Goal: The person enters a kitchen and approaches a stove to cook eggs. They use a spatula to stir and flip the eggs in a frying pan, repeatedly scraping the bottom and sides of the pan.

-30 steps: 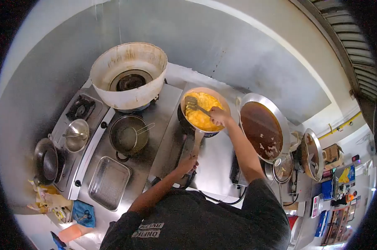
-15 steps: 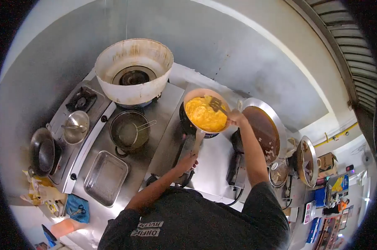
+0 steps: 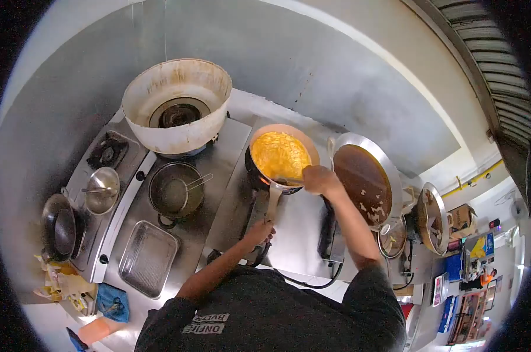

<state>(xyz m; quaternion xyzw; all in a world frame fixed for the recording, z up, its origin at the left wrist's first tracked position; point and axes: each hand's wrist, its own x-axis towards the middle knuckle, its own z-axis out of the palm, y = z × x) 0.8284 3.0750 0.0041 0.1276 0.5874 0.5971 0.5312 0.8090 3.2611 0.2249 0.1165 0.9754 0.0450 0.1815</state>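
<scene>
My left hand [image 3: 259,233] is closed around the handle of a frying pan [image 3: 310,146] with a tan inside, sitting over a burner. Yellow egg [image 3: 280,154] spreads across the pan's floor, toward its left side. My right hand [image 3: 319,179] grips a dark slotted spatula [image 3: 288,180], whose blade lies at the pan's near rim beside the handle joint. Much of the spatula's handle is hidden by my fingers.
Right of the pan stands a large pot of brown liquid [image 3: 364,179], with another pot [image 3: 433,220] beyond it. To the left are a strainer over a dark wok [image 3: 176,193], a wire-mesh tray [image 3: 149,258] and a tall stained ring [image 3: 177,126] around a burner.
The spatula has moved from the egg's upper right down to the near rim, and my right hand came down and left with it. The egg now sits further left.
</scene>
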